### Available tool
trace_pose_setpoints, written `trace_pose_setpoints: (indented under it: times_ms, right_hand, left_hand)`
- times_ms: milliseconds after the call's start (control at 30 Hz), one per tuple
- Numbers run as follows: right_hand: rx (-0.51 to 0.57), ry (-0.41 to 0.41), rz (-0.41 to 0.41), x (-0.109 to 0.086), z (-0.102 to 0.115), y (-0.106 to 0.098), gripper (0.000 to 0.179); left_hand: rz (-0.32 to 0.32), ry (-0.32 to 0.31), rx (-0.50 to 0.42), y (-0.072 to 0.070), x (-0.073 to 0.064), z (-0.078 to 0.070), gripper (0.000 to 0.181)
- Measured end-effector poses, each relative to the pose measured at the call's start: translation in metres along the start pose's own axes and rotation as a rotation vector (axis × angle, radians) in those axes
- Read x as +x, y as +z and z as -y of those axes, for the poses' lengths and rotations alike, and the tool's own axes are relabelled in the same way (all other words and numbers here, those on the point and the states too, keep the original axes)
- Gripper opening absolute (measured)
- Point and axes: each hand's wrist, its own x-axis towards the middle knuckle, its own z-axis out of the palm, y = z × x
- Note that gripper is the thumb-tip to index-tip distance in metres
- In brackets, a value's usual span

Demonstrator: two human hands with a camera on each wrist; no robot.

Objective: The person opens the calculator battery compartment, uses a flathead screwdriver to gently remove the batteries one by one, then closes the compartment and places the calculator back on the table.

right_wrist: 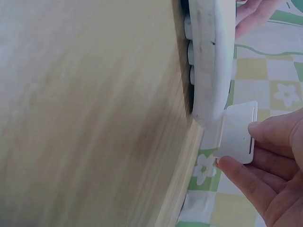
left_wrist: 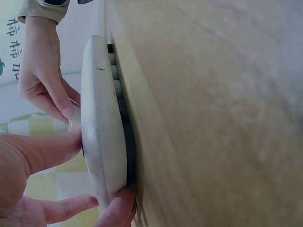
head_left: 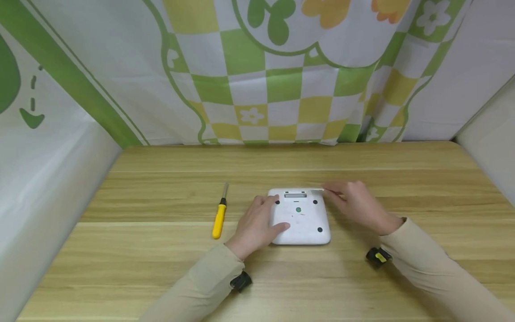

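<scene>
A white calculator [head_left: 303,223] lies face down on the table, its keys showing underneath in the left wrist view. Near its far edge the battery compartment [head_left: 295,195] is uncovered; whether a battery sits inside I cannot tell. My left hand [head_left: 255,223] grips the calculator's left side, with the thumb [left_wrist: 52,149] on its back and fingers at the edge. Off the far right corner, my right hand [head_left: 358,203] pinches a thin white battery cover [right_wrist: 238,132] between thumb and fingers. In the right wrist view the cover stands just beside the calculator's end.
A yellow-handled screwdriver [head_left: 219,219] lies left of the calculator, its tip pointing away from me. The wooden table [head_left: 161,259] runs back to a green, white and yellow patterned cloth [head_left: 281,89]. Dark cameras are strapped at both wrists.
</scene>
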Motion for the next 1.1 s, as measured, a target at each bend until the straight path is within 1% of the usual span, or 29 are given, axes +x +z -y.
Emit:
trace_pose_setpoints:
  times_ms: [133,433,667,833,1100]
  right_hand:
    - [-0.004,0.008,0.0,-0.002,-0.002,-0.004,0.02]
    - [-0.034,0.052,0.028,-0.008,-0.007,-0.007,0.021]
    - [-0.035,0.037,0.01,-0.014,-0.013,-0.007,0.02]
    - [-0.038,0.049,0.002,-0.017,-0.015,-0.008,0.019]
    - [-0.054,0.072,0.035,-0.022,-0.018,-0.011,0.015]
  left_hand:
    - [-0.005,0.007,-0.004,0.0,0.0,0.0,0.068]
    - [-0.006,0.006,-0.001,-0.001,0.0,0.0,0.067]
    - [-0.002,-0.003,0.004,-0.001,0.0,0.0,0.068]
    - [-0.001,-0.01,0.005,-0.001,0.0,-0.001,0.067]
    - [-0.002,-0.002,0.005,0.0,-0.001,-0.001,0.067]
